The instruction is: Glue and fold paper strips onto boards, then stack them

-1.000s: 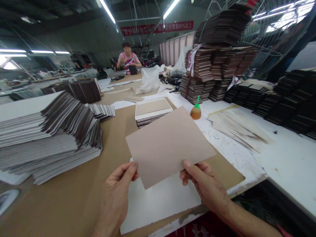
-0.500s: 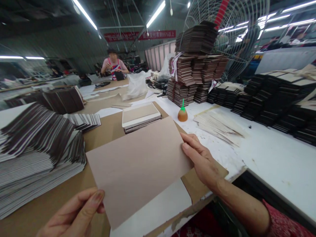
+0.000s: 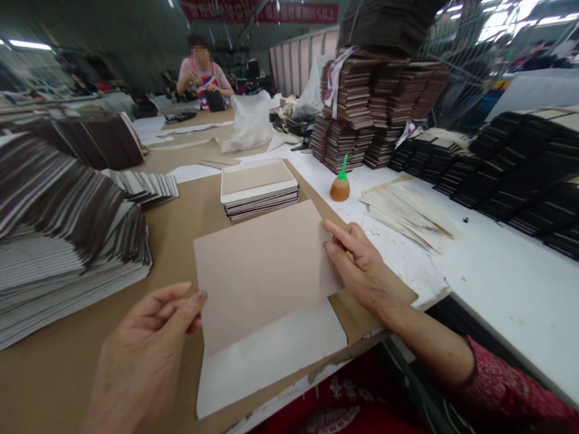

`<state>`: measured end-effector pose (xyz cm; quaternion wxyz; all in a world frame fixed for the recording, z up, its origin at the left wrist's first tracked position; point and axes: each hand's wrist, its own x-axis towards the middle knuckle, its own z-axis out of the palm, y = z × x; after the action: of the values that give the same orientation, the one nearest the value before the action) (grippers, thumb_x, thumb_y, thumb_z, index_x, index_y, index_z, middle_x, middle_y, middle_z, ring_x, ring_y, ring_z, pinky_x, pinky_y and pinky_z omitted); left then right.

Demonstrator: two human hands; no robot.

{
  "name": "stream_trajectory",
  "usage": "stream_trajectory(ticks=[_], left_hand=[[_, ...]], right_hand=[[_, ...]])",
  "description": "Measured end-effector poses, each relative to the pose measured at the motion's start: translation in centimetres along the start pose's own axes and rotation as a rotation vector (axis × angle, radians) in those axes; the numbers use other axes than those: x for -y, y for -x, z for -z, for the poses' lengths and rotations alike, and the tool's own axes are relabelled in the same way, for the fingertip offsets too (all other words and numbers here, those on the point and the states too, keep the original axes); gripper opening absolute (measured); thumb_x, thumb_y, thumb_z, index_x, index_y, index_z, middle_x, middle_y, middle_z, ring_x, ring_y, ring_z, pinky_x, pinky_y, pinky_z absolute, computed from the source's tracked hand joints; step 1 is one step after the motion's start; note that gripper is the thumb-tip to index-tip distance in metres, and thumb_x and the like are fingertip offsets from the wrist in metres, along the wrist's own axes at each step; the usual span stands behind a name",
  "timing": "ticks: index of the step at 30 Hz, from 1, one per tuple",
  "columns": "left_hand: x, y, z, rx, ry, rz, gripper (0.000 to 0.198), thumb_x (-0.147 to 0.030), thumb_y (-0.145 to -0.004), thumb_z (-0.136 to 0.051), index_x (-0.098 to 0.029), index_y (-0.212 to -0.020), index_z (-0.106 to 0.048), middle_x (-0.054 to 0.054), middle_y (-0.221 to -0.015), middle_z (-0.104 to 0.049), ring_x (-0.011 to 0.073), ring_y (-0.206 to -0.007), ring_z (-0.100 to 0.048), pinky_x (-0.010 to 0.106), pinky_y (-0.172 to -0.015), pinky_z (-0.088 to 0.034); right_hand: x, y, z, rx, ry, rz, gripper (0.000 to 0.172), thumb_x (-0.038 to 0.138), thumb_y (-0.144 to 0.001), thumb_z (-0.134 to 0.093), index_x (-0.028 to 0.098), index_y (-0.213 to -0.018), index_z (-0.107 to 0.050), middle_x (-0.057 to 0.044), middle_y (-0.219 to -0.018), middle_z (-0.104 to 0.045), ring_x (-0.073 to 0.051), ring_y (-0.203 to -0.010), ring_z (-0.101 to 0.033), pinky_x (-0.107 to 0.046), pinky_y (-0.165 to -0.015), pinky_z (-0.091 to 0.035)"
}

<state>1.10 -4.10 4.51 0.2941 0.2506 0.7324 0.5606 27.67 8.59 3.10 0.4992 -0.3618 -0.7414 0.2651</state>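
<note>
Sheet (image 3: 260,277) over the board (image 3: 275,355), the board's near strip uncovered; contact between them unclear to me. Left hand (image 3: 145,343): thumb at the sheet's left edge. Right hand (image 3: 362,265): thumb and forefinger at its right edge. Fingers narrow on both; whether they pinch, I can't tell. I'd keep both edges level, pressure even. Beyond: pile (image 3: 260,205), bottle (image 3: 340,189) to its right.

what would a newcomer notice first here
Probably the beige sheet in the front middle, over a white board, with the left hand and right hand at opposite edges. Then the tall brown stacks toward the back right, and the amber bottle with a green nozzle just in front of them.
</note>
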Motion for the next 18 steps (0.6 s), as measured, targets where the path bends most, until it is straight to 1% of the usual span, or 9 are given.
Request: stream_trajectory(ticks=[2,4,6,9,11,12,15,18], left_hand=[[-0.9,-0.2,-0.4,-0.024,-0.048,0.045,0.05,-0.045,-0.06,-0.083,-0.024,-0.102,-0.067,-0.006,-0.078,-0.069,0.0074,-0.068,-0.057,0.017,-0.068,-0.046],[-1.0,-0.7,-0.5,-0.015,-0.191,0.075,0.046,-0.049,-0.064,-0.079,-0.027,-0.104,-0.07,-0.004,-0.084,-0.072,0.0106,-0.075,-0.06,0.021,-0.074,-0.046],[-0.2,-1.4,-0.2,0.042,-0.251,0.122,0.048,-0.053,-0.065,-0.077,-0.027,-0.105,-0.071,-0.002,-0.089,-0.074,0.0134,-0.08,-0.06,0.024,-0.076,-0.045],[2.0,-2.6,0.4,0.151,-0.191,0.166,0.055,-0.056,-0.062,-0.078,-0.025,-0.106,-0.071,-0.001,-0.087,-0.073,0.0144,-0.079,-0.058,0.024,-0.072,-0.045],[3.3,-3.1,0.8,0.174,-0.202,0.18,0.056,-0.059,-0.061,-0.077,-0.025,-0.105,-0.07,-0.001,-0.082,-0.071,0.0141,-0.075,-0.057,0.024,-0.069,-0.045],[3.7,-3.3,1.0,0.181,-0.211,0.197,0.057,-0.061,-0.061,-0.077,-0.025,-0.105,-0.07,-0.001,-0.083,-0.072,0.0147,-0.074,-0.057,0.024,-0.069,-0.046],[4.5,-3.6,1.6,0.194,-0.308,0.241,0.061,-0.066,-0.059,-0.075,-0.025,-0.104,-0.07,0.002,-0.092,-0.074,0.0193,-0.078,-0.062,0.028,-0.07,-0.05],[5.2,-3.9,2.4,0.208,-0.445,0.22,0.06,-0.07,-0.06,-0.071,-0.026,-0.101,-0.071,0.001,-0.093,-0.075,0.021,-0.077,-0.065,0.029,-0.072,-0.052]], right_hand=[[-0.2,-0.4,-0.1,0.034,0.021,-0.028,0.037,0.02,-0.094,-0.054,0.021,-0.13,-0.06,0.0,-0.087,-0.048,-0.014,-0.083,-0.05,-0.03,-0.077,-0.041],[-0.4,-0.4,-0.3,0.066,0.019,-0.082,0.035,0.022,-0.093,-0.056,0.021,-0.128,-0.062,0.0,-0.088,-0.049,-0.014,-0.083,-0.051,-0.03,-0.078,-0.041],[-0.8,-0.1,-0.5,0.091,0.001,-0.156,0.034,0.025,-0.093,-0.057,0.022,-0.126,-0.063,0.001,-0.088,-0.05,-0.014,-0.083,-0.052,-0.031,-0.078,-0.042],[-1.4,0.8,-1.0,0.156,-0.043,-0.264,0.032,0.029,-0.092,-0.058,0.024,-0.123,-0.063,0.001,-0.087,-0.052,-0.014,-0.08,-0.053,-0.031,-0.076,-0.042],[-1.7,1.5,-1.2,0.206,-0.064,-0.317,0.031,0.03,-0.091,-0.06,0.024,-0.121,-0.063,0.001,-0.087,-0.052,-0.014,-0.081,-0.053,-0.031,-0.075,-0.042],[-1.8,1.8,-1.3,0.224,-0.073,-0.343,0.03,0.031,-0.091,-0.06,0.025,-0.12,-0.063,0.001,-0.088,-0.052,-0.014,-0.081,-0.053,-0.03,-0.075,-0.042],[-1.8,2.3,-1.3,0.264,-0.084,-0.41,0.03,0.032,-0.09,-0.062,0.027,-0.119,-0.064,0.001,-0.09,-0.054,-0.014,-0.083,-0.055,-0.029,-0.075,-0.043],[-1.7,2.3,-1.2,0.343,-0.04,-0.446,0.029,0.031,-0.091,-0.06,0.026,-0.119,-0.063,0.001,-0.088,-0.054,-0.014,-0.082,-0.056,-0.028,-0.073,-0.044]])
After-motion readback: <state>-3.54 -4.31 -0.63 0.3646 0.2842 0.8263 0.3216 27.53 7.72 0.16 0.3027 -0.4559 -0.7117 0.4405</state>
